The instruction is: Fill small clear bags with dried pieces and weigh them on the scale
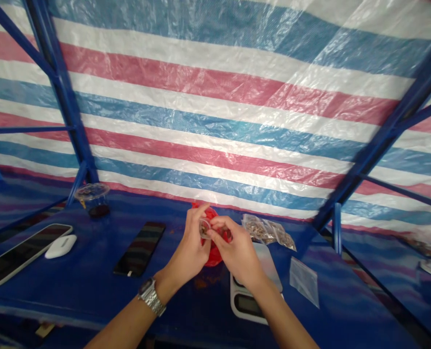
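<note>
Held in my left hand [191,242] is a small clear container [204,229] with brownish bits inside, though its exact kind is hard to make out. The thumb and fingers of my right hand [233,245] pinch together at the container's right edge. Beneath and behind both hands lies a crumpled red plastic bag [214,257], partly hidden by them. A white digital scale [269,261] sits under my right wrist, partly covered by the forearm. Several small clear bags of brown pieces [268,230] lie behind the scale.
On the blue table [91,291], a flat clear zip bag [305,281] lies right of the scale. To the left are a black phone [140,248], a white earphone case [60,246], a light-edged phone [22,254] and a plastic cup of dark liquid [95,198]. Blue metal posts [68,102] flank a striped tarp [215,106].
</note>
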Demonstrator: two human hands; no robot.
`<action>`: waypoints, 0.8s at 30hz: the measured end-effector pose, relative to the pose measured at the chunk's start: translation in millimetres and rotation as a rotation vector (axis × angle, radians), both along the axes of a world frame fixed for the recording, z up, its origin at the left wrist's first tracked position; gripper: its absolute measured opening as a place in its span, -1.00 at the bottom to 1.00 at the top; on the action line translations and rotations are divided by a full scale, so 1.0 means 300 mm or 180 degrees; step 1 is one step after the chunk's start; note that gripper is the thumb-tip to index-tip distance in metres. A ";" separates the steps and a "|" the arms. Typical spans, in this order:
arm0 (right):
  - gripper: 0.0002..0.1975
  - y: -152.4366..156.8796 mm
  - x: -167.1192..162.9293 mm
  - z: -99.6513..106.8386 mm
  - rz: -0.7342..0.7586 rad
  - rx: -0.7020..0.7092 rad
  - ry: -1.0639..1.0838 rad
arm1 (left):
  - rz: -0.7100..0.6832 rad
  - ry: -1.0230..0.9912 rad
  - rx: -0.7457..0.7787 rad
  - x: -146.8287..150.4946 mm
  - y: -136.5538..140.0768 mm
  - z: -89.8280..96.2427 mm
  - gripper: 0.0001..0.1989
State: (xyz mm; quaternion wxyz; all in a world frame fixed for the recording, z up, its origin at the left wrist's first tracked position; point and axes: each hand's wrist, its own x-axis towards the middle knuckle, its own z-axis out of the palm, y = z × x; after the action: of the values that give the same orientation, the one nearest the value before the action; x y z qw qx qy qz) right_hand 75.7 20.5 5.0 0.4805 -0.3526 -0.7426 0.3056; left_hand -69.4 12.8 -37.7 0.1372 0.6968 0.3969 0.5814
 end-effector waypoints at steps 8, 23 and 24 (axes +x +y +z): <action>-0.82 -0.031 0.048 -0.012 -0.0021 0.0126 0.0178 | -0.0099 -0.0278 -0.0097 0.065 0.011 -0.006 -0.24; -0.64 -0.009 0.287 0.004 -0.0440 -0.0383 0.0565 | -0.1226 -0.0475 -0.1421 0.148 -0.052 0.020 -0.04; -0.65 -0.015 0.288 0.007 -0.0486 -0.0333 0.0478 | -0.1292 -0.0528 -0.1475 0.153 -0.059 0.025 -0.03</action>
State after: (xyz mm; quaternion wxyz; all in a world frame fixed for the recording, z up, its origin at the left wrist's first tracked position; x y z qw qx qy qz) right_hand 162.0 16.1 7.0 0.5375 -0.4089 -0.6585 0.3320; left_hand -23.4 -4.9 -30.4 0.4374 0.6622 0.3591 0.4912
